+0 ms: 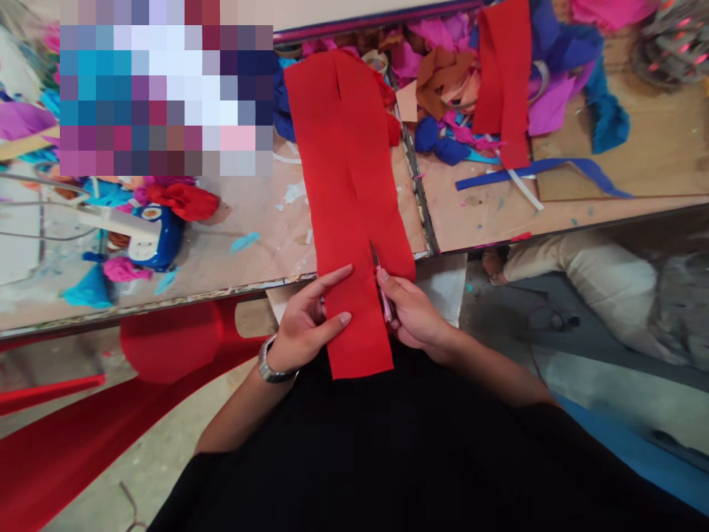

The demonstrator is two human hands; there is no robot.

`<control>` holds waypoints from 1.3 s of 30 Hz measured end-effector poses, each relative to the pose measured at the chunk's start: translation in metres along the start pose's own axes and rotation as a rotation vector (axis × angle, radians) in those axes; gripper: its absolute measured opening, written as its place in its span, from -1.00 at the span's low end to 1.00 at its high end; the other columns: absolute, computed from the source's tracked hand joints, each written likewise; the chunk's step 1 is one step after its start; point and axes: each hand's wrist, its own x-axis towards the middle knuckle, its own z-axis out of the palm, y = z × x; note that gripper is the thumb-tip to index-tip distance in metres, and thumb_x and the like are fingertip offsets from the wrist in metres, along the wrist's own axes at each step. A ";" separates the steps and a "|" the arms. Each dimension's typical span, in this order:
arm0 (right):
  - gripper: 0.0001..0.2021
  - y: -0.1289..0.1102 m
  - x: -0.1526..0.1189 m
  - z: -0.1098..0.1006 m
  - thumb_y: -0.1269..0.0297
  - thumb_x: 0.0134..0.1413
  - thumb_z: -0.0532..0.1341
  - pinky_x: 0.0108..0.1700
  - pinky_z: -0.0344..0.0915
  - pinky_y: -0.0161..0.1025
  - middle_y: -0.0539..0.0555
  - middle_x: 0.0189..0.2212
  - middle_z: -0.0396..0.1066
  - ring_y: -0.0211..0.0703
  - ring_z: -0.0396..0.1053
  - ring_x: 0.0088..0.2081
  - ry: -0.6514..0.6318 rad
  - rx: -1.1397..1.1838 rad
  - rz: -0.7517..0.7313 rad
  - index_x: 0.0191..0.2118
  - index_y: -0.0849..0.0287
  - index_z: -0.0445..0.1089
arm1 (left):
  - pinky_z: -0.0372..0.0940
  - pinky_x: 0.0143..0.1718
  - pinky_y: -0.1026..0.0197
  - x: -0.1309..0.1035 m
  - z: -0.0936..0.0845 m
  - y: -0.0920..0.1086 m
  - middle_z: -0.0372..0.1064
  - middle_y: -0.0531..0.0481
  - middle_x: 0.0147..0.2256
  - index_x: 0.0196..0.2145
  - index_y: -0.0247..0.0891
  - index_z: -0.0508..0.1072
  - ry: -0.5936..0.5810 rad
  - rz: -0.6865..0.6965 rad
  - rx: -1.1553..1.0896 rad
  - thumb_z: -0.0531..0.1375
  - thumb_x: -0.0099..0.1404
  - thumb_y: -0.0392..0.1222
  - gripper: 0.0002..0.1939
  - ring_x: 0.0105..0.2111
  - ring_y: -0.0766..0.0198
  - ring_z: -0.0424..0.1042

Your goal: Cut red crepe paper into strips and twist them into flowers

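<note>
Head view: red strip [332,185] in left hand [307,318]

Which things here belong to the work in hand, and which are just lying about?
In use:
- red cloth, under the left hand
- scissors, in the right hand

Lying about:
- blue strip
- blue-and-white device
- teal scrap
- pink scrap

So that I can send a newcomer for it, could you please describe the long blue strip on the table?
Start at the worktable, on the part right of the long red cloth. Near the front edge, the blue strip runs sideways, its right end on a brown sheet. Unlike the bunched blue scraps behind it, it is long and narrow.
</note>
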 end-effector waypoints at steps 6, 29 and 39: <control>-0.31 0.002 0.002 -0.001 -0.49 -0.06 0.49 -0.66 -0.21 -0.32 -0.20 -0.70 0.17 -0.41 -0.04 -0.70 -0.008 -0.018 0.009 -0.42 0.06 0.30 | 0.72 -0.03 0.14 0.000 0.000 0.000 0.56 -0.20 0.31 0.40 -0.07 0.52 -0.031 -0.013 -0.029 0.49 0.39 -0.19 -0.33 0.02 0.07 0.74; -0.32 0.002 0.002 0.000 -0.47 -0.05 0.51 -0.66 -0.22 -0.32 -0.19 -0.69 0.20 -0.42 -0.05 -0.69 -0.010 -0.009 0.003 -0.40 0.07 0.33 | 0.70 0.04 0.15 -0.002 -0.002 0.001 0.52 -0.19 0.35 0.39 -0.06 0.53 -0.028 -0.006 -0.050 0.50 0.38 -0.24 -0.33 0.11 0.02 0.72; -0.33 0.003 0.002 0.000 -0.45 -0.07 0.52 -0.67 -0.18 -0.33 -0.19 -0.68 0.23 -0.41 -0.02 -0.70 -0.014 0.004 -0.002 -0.38 0.08 0.35 | 0.70 0.02 0.21 -0.002 0.000 0.003 0.57 -0.12 0.30 0.37 0.02 0.55 -0.044 -0.018 -0.099 0.47 0.39 -0.30 -0.35 0.05 0.11 0.74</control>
